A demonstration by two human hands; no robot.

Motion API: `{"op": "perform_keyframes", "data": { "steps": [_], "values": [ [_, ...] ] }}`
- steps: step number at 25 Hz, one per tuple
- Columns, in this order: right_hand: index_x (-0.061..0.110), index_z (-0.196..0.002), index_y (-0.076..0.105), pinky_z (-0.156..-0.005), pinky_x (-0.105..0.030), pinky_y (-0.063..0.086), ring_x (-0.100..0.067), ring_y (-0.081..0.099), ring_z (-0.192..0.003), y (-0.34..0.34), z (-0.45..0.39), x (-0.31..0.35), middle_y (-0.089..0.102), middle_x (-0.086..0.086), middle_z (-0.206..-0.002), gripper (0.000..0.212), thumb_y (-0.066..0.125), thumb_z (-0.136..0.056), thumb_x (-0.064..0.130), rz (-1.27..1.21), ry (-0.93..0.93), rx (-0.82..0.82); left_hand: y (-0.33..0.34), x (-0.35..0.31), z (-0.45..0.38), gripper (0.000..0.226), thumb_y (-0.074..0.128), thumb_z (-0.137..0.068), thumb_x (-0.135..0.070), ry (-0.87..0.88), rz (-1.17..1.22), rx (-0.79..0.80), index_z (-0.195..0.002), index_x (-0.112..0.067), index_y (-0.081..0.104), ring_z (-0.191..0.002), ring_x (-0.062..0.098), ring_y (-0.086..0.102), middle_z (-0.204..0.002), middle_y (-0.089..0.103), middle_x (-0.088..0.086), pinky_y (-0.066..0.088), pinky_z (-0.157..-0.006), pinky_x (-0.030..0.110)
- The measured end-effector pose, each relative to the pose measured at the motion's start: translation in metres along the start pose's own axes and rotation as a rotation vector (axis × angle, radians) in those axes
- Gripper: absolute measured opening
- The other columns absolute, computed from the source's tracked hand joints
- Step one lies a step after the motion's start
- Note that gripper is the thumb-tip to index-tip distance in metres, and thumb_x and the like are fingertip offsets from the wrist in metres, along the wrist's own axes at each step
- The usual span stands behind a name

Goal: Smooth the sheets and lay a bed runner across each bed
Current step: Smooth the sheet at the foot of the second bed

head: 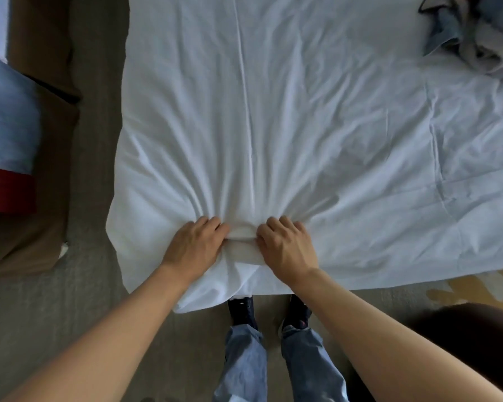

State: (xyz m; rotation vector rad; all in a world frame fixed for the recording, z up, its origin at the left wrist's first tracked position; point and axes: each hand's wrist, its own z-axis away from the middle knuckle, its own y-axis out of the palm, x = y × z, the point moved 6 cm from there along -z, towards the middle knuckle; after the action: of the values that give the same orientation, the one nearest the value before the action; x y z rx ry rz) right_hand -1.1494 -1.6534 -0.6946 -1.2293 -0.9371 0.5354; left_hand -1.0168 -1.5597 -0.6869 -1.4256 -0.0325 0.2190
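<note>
A white sheet [302,111] covers the bed in front of me and is creased, with folds fanning out from its near edge. My left hand [193,248] and my right hand [286,246] sit side by side at that near edge, each gripping a bunch of the sheet, with a small gathered roll of cloth between them. A long seam line runs up the sheet from between my hands. On the second bed at the far left lies a blue and red bed runner [8,146].
A crumpled heap of blue-grey cloth [474,33] lies on the bed's far right corner. A brown bed skirt [41,169] lines the left bed, with grey carpet [96,198] in the gap. My feet [269,311] stand at the bed's foot.
</note>
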Motion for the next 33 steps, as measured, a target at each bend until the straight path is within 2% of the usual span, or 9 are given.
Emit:
{"op": "perform_keyframes", "data": {
  "steps": [3,6,10,12,15,18,22,27,33],
  "values": [
    [0.017,-0.072,0.059,-0.062,-0.033,0.04,-0.024,0.053,-0.066,0.007,0.008,0.003,0.055,0.002,-0.071,0.02,0.075,-0.079,0.008,-0.055,0.042,0.094,0.02,0.001,0.023,0.02,0.077,-0.072,-0.001,0.005,0.036,0.059,-0.081,-0.014,0.064,-0.057,0.02,0.059,-0.072,0.056,0.001,0.046,-0.038,0.031],
    [0.015,-0.089,0.066,-0.076,-0.038,0.048,-0.027,0.059,-0.083,-0.015,0.005,-0.014,0.063,-0.002,-0.089,0.005,0.066,-0.088,0.02,-0.108,0.014,0.08,0.002,0.002,0.014,0.019,0.052,-0.094,-0.026,-0.01,0.096,-0.007,-0.085,-0.015,0.064,-0.065,0.023,0.062,-0.076,0.059,0.001,0.049,-0.043,0.035],
    [0.017,-0.145,0.045,-0.117,-0.045,0.03,-0.027,0.036,-0.143,-0.063,0.017,-0.106,0.042,-0.008,-0.153,0.052,0.047,-0.099,0.041,0.0,0.209,0.068,-0.036,-0.068,-0.07,0.037,0.049,-0.093,-0.033,0.037,0.222,-0.185,-0.118,-0.011,0.066,-0.11,0.034,0.06,-0.12,0.063,0.012,0.051,-0.088,0.047],
    [0.02,-0.156,0.026,-0.124,-0.045,0.012,-0.025,0.01,-0.153,-0.077,0.027,-0.158,0.016,-0.005,-0.166,0.061,0.037,-0.102,0.047,0.068,0.303,0.107,-0.021,-0.125,-0.119,0.053,0.043,-0.094,-0.041,0.099,0.217,-0.086,-0.14,-0.017,0.052,-0.137,0.033,0.043,-0.147,0.048,0.014,0.04,-0.109,0.051],
    [0.026,-0.16,0.006,-0.124,-0.05,0.001,-0.023,-0.012,-0.153,-0.062,0.06,-0.213,-0.008,-0.002,-0.167,0.068,0.025,-0.101,0.054,0.034,0.367,0.208,0.037,-0.184,-0.137,0.079,0.036,-0.088,-0.065,0.052,0.104,0.141,-0.156,-0.025,0.025,-0.152,0.031,0.015,-0.164,0.02,0.011,0.02,-0.115,0.066],
    [0.024,-0.16,-0.002,-0.121,-0.053,0.005,-0.025,-0.017,-0.152,-0.028,0.123,-0.238,-0.015,-0.005,-0.166,0.074,0.026,-0.099,0.058,0.038,0.312,0.367,0.078,-0.218,-0.098,0.109,0.049,-0.068,-0.08,0.029,0.008,0.298,-0.155,-0.016,0.029,-0.151,0.037,0.014,-0.164,0.014,0.017,0.012,-0.111,0.074],
    [0.022,-0.16,0.011,-0.12,-0.051,0.002,-0.026,-0.008,-0.153,-0.051,0.134,-0.259,-0.001,-0.007,-0.167,0.076,0.037,-0.097,0.056,-0.037,0.241,0.26,0.057,-0.244,-0.12,0.1,0.036,-0.08,-0.081,0.061,0.056,0.165,-0.153,-0.011,0.033,-0.149,0.035,0.02,-0.163,0.02,0.016,0.015,-0.111,0.073],
    [0.025,-0.16,0.007,-0.122,-0.051,0.0,-0.024,-0.009,-0.153,-0.098,0.092,-0.412,-0.002,-0.004,-0.168,0.072,0.032,-0.098,0.053,0.049,0.42,0.121,0.035,-0.356,-0.269,0.081,0.043,-0.088,-0.062,0.121,0.096,0.023,-0.156,-0.021,0.026,-0.151,0.034,0.015,-0.164,0.017,0.013,0.013,-0.113,0.07],
    [0.027,-0.16,0.008,-0.123,-0.052,0.002,-0.023,-0.003,-0.154,-0.107,0.173,-0.55,0.002,-0.004,-0.168,0.078,0.027,-0.095,0.065,0.163,0.544,0.082,0.084,-0.389,-0.29,0.09,0.043,-0.081,-0.07,0.202,-0.065,0.045,-0.156,-0.024,0.026,-0.152,0.034,0.013,-0.165,0.016,0.012,0.006,-0.109,0.077]
  ]
}}
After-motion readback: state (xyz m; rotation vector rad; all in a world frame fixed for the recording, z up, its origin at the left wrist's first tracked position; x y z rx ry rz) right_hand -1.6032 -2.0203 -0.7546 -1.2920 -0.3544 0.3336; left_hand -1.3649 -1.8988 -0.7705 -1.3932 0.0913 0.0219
